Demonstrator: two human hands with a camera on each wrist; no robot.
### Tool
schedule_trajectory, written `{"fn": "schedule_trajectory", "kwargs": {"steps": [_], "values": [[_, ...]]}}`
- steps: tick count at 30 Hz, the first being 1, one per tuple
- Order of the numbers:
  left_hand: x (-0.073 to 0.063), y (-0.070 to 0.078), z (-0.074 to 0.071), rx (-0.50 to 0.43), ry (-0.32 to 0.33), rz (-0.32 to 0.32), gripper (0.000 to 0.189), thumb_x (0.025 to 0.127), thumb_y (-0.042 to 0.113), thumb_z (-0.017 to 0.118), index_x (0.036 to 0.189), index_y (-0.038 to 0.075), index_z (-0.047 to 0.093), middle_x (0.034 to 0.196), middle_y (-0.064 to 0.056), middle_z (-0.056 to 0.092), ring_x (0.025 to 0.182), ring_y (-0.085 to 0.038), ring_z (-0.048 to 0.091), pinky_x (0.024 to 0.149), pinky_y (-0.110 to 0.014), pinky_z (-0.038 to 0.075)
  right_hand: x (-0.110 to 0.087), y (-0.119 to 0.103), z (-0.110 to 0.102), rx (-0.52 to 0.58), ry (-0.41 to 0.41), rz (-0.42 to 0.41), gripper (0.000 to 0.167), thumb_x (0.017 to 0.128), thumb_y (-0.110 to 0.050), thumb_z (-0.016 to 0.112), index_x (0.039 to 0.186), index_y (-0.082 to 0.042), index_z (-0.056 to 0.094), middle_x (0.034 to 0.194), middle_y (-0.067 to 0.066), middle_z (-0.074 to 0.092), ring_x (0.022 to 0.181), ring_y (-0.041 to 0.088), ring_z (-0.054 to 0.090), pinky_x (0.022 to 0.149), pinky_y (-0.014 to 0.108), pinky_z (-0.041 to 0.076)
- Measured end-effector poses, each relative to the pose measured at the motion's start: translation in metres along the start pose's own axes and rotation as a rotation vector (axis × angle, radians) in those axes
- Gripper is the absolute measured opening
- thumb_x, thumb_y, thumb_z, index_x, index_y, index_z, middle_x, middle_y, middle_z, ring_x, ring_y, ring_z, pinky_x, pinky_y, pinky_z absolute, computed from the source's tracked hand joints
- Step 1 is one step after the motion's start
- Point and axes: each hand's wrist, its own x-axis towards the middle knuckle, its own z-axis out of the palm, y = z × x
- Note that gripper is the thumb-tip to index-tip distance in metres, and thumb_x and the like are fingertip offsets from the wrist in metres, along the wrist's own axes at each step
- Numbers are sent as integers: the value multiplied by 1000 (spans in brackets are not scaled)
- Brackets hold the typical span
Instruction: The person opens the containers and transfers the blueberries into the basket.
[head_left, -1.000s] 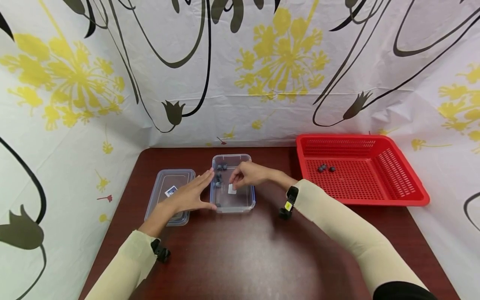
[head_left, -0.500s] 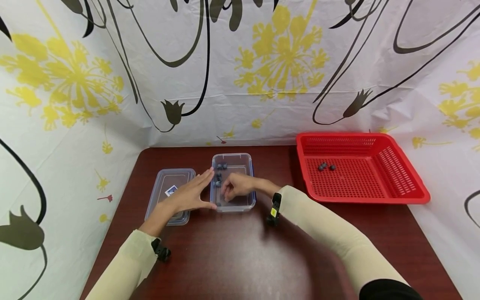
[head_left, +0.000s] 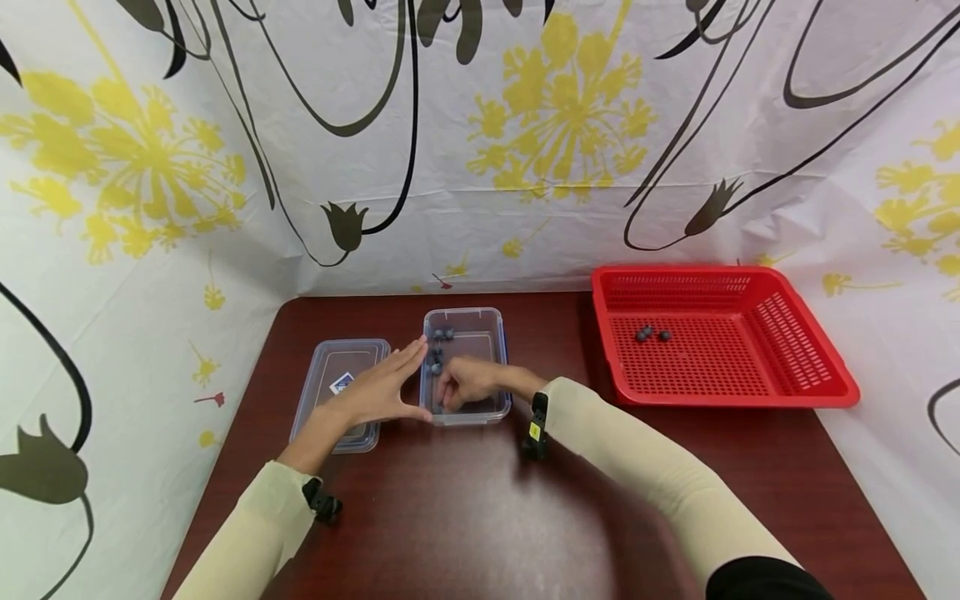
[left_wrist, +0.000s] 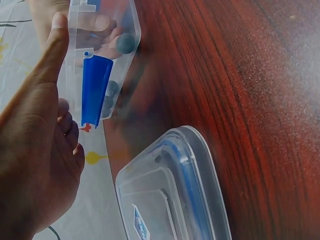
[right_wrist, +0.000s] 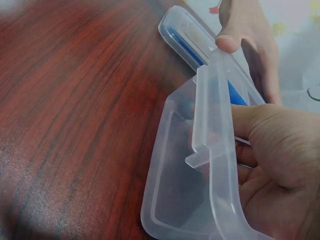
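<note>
A clear plastic box [head_left: 480,337] with blue side clips stands lidless on the table. Several small dark balls [head_left: 437,367] lie inside along its left wall. My left hand [head_left: 378,392] spans that wall, thumb at the front corner and straight fingertips at the rim farther back. My right hand [head_left: 468,381] is down in the box at the front left corner, its fingers curled. In the left wrist view its thumb and fingers close round a dark ball [left_wrist: 125,43] at the box's floor. The right wrist view shows the ball [right_wrist: 185,107] blurred through the plastic.
The clear lid [head_left: 326,367] with a blue-and-white label lies left of the box, partly under my left forearm. A red perforated basket [head_left: 817,375] with a few dark balls [head_left: 643,334] stands at the back right. A patterned cloth [head_left: 465,233] hangs behind the table.
My right hand has moved from the middle of the box toward its front left corner and lower. The left hand, lid and basket have stayed put.
</note>
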Motion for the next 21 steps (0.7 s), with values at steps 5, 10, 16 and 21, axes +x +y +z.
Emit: {"fn": "schedule_trajectory", "kwargs": {"steps": [5,10,16,21], "values": [[0,0,0,-5,20,22,128,81,64,84,167,-2,17,178,-15,9,162,-33,17,131,-52,18,2,0,6,20,-15,7,19,89,4,79,108,3,79,93,7,80,82,6,72,79,20,60],[0,0,0,-4,24,26,127,81,63,85,167,-2,18,178,-15,10,162,-33,17,131,-51,19,4,0,11,18,-10,0,18,90,7,76,107,2,80,93,7,80,82,6,72,79,19,60],[0,0,0,-6,25,24,126,81,62,86,168,-1,17,178,-14,9,163,-31,16,132,-50,18,7,2,13,-32,-8,-21,19,90,7,76,106,-1,82,91,4,80,81,3,70,79,17,59],[-1,0,0,-10,24,26,127,81,63,85,168,0,17,178,-14,9,163,-31,15,132,-50,18,8,3,13,-63,-21,-57,19,90,8,75,106,-1,83,91,4,81,78,1,68,77,17,58]]}}
